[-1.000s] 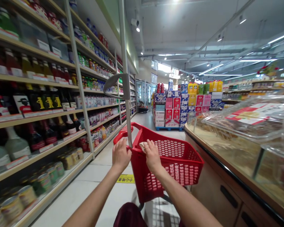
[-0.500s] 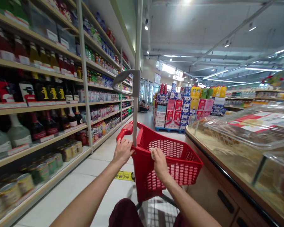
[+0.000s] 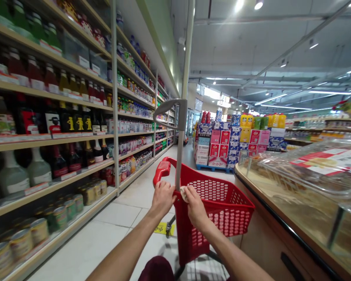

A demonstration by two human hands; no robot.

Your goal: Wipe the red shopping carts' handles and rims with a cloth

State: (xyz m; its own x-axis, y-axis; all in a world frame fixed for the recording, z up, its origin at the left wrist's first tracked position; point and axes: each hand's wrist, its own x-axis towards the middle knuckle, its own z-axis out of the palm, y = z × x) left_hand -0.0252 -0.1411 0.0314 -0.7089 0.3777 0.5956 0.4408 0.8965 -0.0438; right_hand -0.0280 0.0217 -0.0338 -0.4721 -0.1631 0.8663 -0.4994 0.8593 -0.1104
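Observation:
A red plastic shopping cart point(image 3: 191, 238) with a perforated basket stands right in front of me. My left hand point(image 3: 163, 200) grips its near left corner, just below the thick red handle point(image 3: 163, 171). Pinched in my right hand point(image 3: 196, 208) is a small crumpled whitish cloth point(image 3: 184, 194), pressed on the basket's near rim close to the upright pole. That grey metal pole point(image 3: 179, 160) rises from the cart's corner and carries a grey looped grip point(image 3: 169, 113). My right fingertips and the cloth's underside are partly hidden.
Shelves point(image 3: 76, 134) of bottles and cans line the left side. On the right stands a display counter point(image 3: 280, 218) with clear-lidded food trays point(image 3: 324, 164). Stacked drink cartons point(image 3: 215, 146) stand ahead on a blue pallet. A yellow floor sticker point(image 3: 160, 228) lies beneath the cart.
My right hand has slid the cloth left along the rim, closer to the pole. My left hand keeps its hold. The view has shifted, so the cart appears farther right and slightly lower.

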